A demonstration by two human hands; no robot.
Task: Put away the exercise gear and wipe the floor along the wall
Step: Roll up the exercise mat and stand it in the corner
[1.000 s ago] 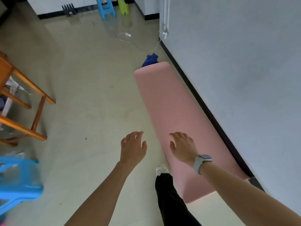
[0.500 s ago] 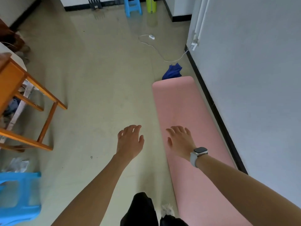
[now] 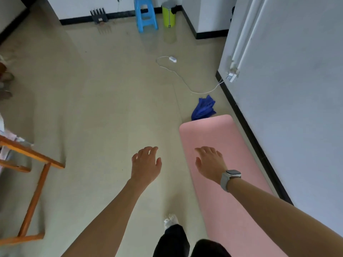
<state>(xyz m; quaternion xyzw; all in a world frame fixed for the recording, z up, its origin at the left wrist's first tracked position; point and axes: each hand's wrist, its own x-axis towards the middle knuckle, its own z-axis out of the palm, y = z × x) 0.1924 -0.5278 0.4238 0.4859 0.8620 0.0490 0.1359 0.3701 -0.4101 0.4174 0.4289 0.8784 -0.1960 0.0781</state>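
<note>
The person has walked along the pink exercise mat [image 3: 222, 164] toward its far end, left hand [image 3: 146, 166] and right hand [image 3: 210, 165] spread empty, rolling not yet begun.

A plain pale pink foam exercise mat [image 3: 222, 164] lies on the beige glossy floor [image 3: 111, 108], beside a crumpled deep blue cloth [image 3: 203, 108]. The wall's skirting strip [image 3: 246, 130] is black; the plastic stool [image 3: 146, 15] light blue; the round bin [image 3: 168, 15] lime green with a grey lid.
</note>
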